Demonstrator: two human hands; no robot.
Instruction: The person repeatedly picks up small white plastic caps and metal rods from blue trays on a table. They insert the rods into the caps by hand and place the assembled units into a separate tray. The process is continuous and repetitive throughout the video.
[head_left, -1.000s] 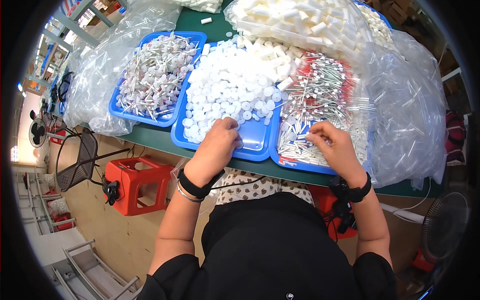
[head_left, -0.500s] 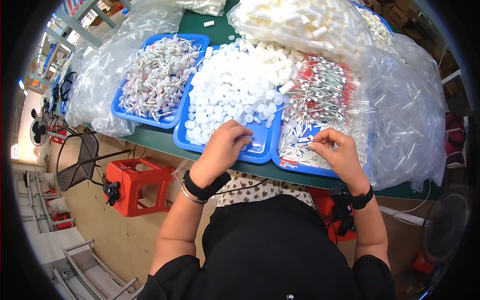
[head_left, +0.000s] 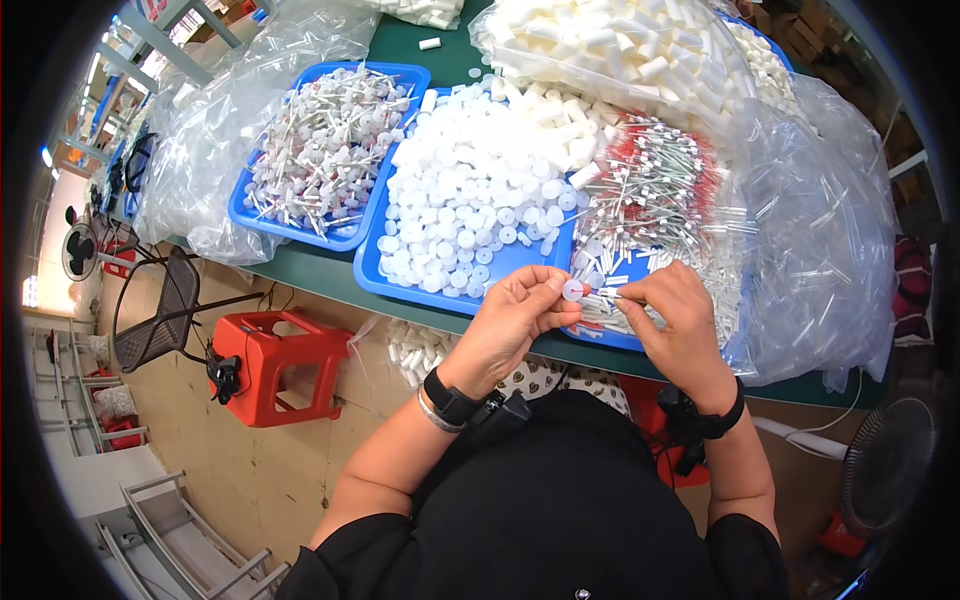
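The left hand [head_left: 515, 318] pinches a translucent disc [head_left: 572, 290] between thumb and finger, its round face turned up toward the viewer. The right hand [head_left: 680, 320] grips a thin white stick [head_left: 607, 293], long axis running left to right, left end toward the disc (contact cannot be told). Both lie above the near edge of the right-hand blue tray [head_left: 620, 341].

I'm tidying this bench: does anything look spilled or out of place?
Yes, a lone white cylinder lies on the green tabletop, apart from the bagged cylinders. A small translucent disc lies near it, outside the middle blue tray. Both look like strays.
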